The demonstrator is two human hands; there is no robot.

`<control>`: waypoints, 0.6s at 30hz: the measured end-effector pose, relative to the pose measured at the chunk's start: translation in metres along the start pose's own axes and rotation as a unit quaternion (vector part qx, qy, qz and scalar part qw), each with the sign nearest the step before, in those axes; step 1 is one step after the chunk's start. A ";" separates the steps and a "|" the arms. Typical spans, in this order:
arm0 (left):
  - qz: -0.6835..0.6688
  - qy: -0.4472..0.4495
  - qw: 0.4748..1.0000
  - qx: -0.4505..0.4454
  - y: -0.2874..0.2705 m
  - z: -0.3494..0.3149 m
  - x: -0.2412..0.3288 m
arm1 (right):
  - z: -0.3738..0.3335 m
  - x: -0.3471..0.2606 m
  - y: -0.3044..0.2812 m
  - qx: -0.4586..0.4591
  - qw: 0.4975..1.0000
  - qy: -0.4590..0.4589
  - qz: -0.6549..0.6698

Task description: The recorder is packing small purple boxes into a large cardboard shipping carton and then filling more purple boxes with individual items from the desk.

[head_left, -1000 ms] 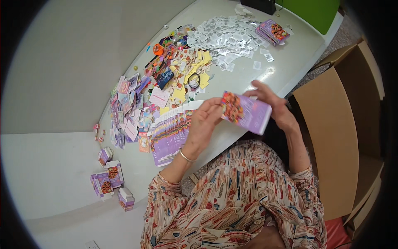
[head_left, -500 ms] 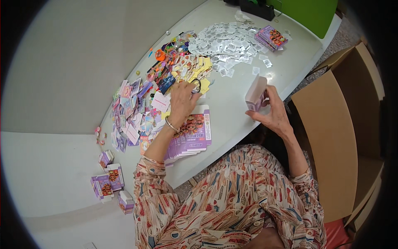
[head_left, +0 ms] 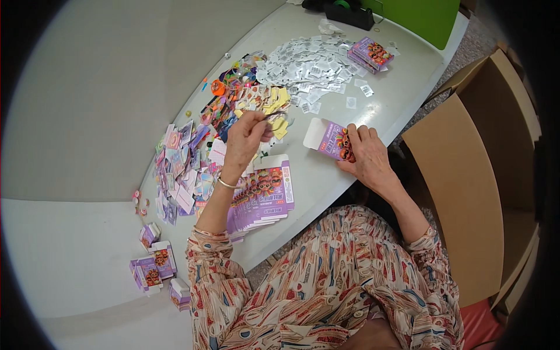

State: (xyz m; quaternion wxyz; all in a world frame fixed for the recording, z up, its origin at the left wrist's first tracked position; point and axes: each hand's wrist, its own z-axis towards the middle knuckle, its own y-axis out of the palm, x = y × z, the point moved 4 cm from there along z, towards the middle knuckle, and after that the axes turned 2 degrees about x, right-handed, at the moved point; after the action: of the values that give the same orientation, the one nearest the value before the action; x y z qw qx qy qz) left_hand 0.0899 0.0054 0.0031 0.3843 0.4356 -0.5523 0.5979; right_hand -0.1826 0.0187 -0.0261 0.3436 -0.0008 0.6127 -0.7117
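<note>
The left hand [head_left: 245,139], near the middle of the frame, pinches a thin dark loop [head_left: 277,114] between thumb and fingers, just above the yellow cards [head_left: 274,99]. From where I stand it looks like a light fingertip hold, which would suit something so slim.

To the right of it, the right hand [head_left: 370,160] grasps a purple box [head_left: 333,140] over the table [head_left: 312,186], thumb on the near edge and fingers over the far part. I can't tell whether the box touches the tabletop. Its pale flap [head_left: 315,133] stands out toward the left hand; I'd guess the box is gripped by the other end so that this end is left uncovered.

Below the left hand lies a fanned stack [head_left: 259,204] of flat purple cartons, their edges overlapping, probably so that single ones lift off easily. The trinkets [head_left: 217,111], the glossy cards [head_left: 181,175] at centre left and the white slips [head_left: 309,70] at upper centre lie in neighbouring heaps, seemingly grouped by kind within reach. Purple boxes [head_left: 371,53] sit together at upper right, beside the slips.
</note>
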 end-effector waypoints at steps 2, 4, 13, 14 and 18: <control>-0.039 -0.014 0.999 -0.031 0.013 -0.003 0.015 | 0.001 -0.001 0.004 -0.029 1.000 0.006 -0.002; -0.088 -0.052 0.989 -0.102 0.032 -0.008 0.023 | 0.000 -0.003 0.004 -0.027 1.000 -0.001 -0.003; -0.029 0.005 0.993 -0.116 0.054 -0.008 0.016 | -0.008 0.003 -0.001 -0.039 0.999 0.013 0.014; -0.028 0.004 0.993 -0.117 0.048 -0.004 0.015 | -0.009 0.005 -0.001 -0.040 0.999 0.018 0.028; -0.022 0.000 0.999 -0.039 0.006 0.016 -0.006 | -0.011 0.013 -0.003 -0.025 0.998 0.023 0.044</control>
State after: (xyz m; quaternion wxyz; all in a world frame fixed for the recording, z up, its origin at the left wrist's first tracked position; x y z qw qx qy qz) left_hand 0.0880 -0.0109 -0.0039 0.4136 0.4324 -0.5657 0.5674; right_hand -0.1984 0.0220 -0.0315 0.3603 0.0342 0.6372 -0.6804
